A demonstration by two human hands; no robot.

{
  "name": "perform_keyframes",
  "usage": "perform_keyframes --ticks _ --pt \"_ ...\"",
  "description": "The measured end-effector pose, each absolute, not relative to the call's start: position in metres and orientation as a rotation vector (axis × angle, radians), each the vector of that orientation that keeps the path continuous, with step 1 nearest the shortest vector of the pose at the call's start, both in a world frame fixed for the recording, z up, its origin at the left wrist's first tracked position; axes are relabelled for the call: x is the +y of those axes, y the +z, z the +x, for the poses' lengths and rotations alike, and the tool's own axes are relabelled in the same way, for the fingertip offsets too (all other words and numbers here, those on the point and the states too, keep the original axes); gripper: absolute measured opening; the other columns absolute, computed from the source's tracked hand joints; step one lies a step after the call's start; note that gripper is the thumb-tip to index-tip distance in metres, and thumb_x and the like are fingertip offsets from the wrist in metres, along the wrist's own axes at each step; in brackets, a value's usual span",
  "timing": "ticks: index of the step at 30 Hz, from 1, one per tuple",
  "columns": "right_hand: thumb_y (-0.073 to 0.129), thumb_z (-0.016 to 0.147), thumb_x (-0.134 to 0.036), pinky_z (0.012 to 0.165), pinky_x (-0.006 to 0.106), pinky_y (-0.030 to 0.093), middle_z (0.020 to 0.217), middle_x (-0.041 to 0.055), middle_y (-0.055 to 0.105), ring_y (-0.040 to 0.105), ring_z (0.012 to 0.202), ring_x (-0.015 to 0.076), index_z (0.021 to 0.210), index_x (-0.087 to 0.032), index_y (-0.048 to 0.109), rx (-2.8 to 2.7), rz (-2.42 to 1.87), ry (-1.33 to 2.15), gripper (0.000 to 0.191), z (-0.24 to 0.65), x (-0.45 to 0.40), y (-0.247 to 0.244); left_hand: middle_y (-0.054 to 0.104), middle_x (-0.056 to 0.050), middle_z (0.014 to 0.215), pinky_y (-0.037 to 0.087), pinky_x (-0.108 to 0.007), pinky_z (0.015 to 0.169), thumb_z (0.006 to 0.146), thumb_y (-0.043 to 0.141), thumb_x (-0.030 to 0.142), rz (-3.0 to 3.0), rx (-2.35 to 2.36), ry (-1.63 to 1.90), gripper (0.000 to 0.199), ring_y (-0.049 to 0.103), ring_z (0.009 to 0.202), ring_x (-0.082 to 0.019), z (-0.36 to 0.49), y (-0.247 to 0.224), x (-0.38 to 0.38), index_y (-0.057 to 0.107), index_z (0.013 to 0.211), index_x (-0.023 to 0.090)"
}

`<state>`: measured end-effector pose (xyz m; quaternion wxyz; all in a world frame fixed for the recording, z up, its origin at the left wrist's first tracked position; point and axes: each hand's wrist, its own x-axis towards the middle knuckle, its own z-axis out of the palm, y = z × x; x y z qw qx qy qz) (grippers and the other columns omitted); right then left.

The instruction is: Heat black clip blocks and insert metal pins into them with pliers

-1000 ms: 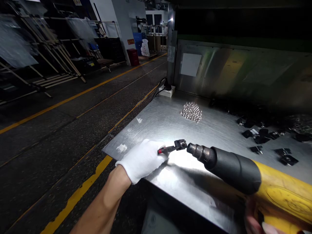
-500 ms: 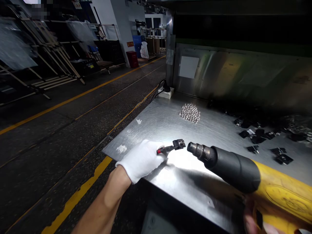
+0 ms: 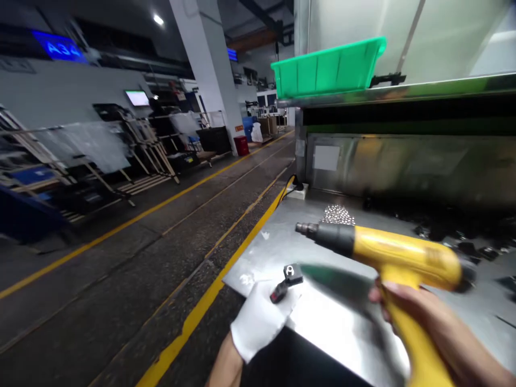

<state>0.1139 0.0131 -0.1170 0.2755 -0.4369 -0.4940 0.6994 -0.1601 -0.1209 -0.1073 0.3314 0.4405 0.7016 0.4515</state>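
My left hand (image 3: 264,321), in a white glove, is closed on a small black part (image 3: 293,274). The part has a square head with a shiny metal piece on it and a red mark near my fingers. I hold it over the table's near edge. My bare right hand (image 3: 419,309) grips a yellow heat gun (image 3: 397,247) by its handle. The metal nozzle points left, above and slightly right of the black part, and does not touch it. Beyond the nozzle, a patch of small shiny metal pieces (image 3: 337,214) lies on the metal table (image 3: 278,236).
Black parts (image 3: 467,248) lie scattered at the table's right. A power strip (image 3: 297,191) with a plugged-in cord sits at the back left corner. Above, a green bin (image 3: 328,70) stands on a shelf. To the left run a floor aisle (image 3: 169,236) with yellow lines and racks (image 3: 149,156).
The view has tilted up, bringing the shelf and green bin into sight. The heat gun has lifted and levelled, its nozzle now higher and farther from the black part.
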Motion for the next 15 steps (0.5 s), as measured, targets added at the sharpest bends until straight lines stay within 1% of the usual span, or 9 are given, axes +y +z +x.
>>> perform_keyframes --ticks 2,3,5,6,8,9,12,15 --pt "0.071 0.086 -0.061 0.050 0.025 0.051 0.081 0.0088 0.065 0.061 0.063 0.0187 0.096 -0.016 0.070 -1.324 -1.176 2.005 0.046 0.061 0.014 -0.106 0.041 0.003 0.059 0.031 -0.026 0.055 0.088 0.064 0.044 1.155 1.818 1.196 0.038 0.039 0.058 -0.011 -0.164 -0.106 -0.133 0.049 0.063 0.019" --pt "0.069 0.088 -0.056 0.049 0.025 0.050 0.075 0.0078 0.064 0.060 0.060 0.0182 0.094 -0.015 0.067 -1.347 -1.172 2.022 0.042 0.036 0.014 -0.104 0.042 0.003 0.060 0.031 -0.026 0.056 0.089 0.064 0.043 1.151 1.796 1.197 0.038 0.038 0.059 -0.012 -0.165 -0.104 -0.138 0.050 0.064 0.019" --pt "0.063 0.095 -0.049 0.048 0.025 0.049 0.071 0.0059 0.062 0.059 0.055 0.0170 0.091 -0.015 0.062 -1.390 -1.173 2.034 0.035 -0.009 0.014 -0.104 0.047 0.002 0.063 0.034 -0.027 0.057 0.091 0.062 0.042 1.149 1.757 1.221 0.034 0.041 0.061 -0.013 -0.166 -0.098 -0.148 0.055 0.067 0.018" --pt "0.060 0.099 -0.048 0.048 0.025 0.049 0.070 0.0041 0.061 0.058 0.054 0.0161 0.093 -0.014 0.060 -1.420 -1.185 2.033 0.034 -0.028 0.014 -0.106 0.052 0.000 0.066 0.037 -0.027 0.059 0.092 0.061 0.042 1.153 1.723 1.228 0.032 0.044 0.064 -0.014 -0.165 -0.094 -0.152 0.060 0.071 0.017" --pt "0.054 0.106 -0.048 0.050 0.024 0.050 0.073 0.0013 0.060 0.057 0.055 0.0135 0.100 -0.013 0.060 -1.483 -1.216 2.020 0.036 -0.059 0.013 -0.111 0.060 -0.002 0.073 0.041 -0.028 0.063 0.094 0.058 0.043 1.140 1.698 1.236 0.030 0.049 0.068 -0.015 -0.164 -0.090 -0.160 0.066 0.080 0.017" --pt "0.053 0.107 -0.048 0.052 0.024 0.052 0.076 0.0008 0.060 0.058 0.057 0.0126 0.104 -0.013 0.061 -1.520 -1.229 2.006 0.037 -0.070 0.013 -0.114 0.062 -0.002 0.074 0.042 -0.028 0.064 0.095 0.058 0.044 1.126 1.720 1.234 0.031 0.050 0.069 -0.016 -0.164 -0.090 -0.164 0.068 0.083 0.017" --pt "0.054 0.108 -0.047 0.060 0.026 0.056 0.087 0.0028 0.062 0.061 0.066 0.0132 0.110 -0.012 0.062 -1.653 -1.251 1.928 0.036 -0.093 0.013 -0.124 0.059 0.000 0.066 0.039 -0.027 0.060 0.095 0.057 0.048 1.096 1.822 1.195 0.037 0.048 0.063 -0.015 -0.164 -0.094 -0.172 0.066 0.077 0.017" --pt "0.056 0.108 -0.046 0.065 0.028 0.058 0.093 0.0045 0.064 0.064 0.072 0.0149 0.112 -0.012 0.063 -1.821 -1.251 1.760 0.035 -0.100 0.016 -0.131 0.065 -0.002 0.072 0.045 -0.028 0.064 0.093 0.058 0.049 1.136 1.837 1.181 0.036 0.055 0.068 -0.017 -0.164 -0.098 -0.175 0.068 0.080 0.017"
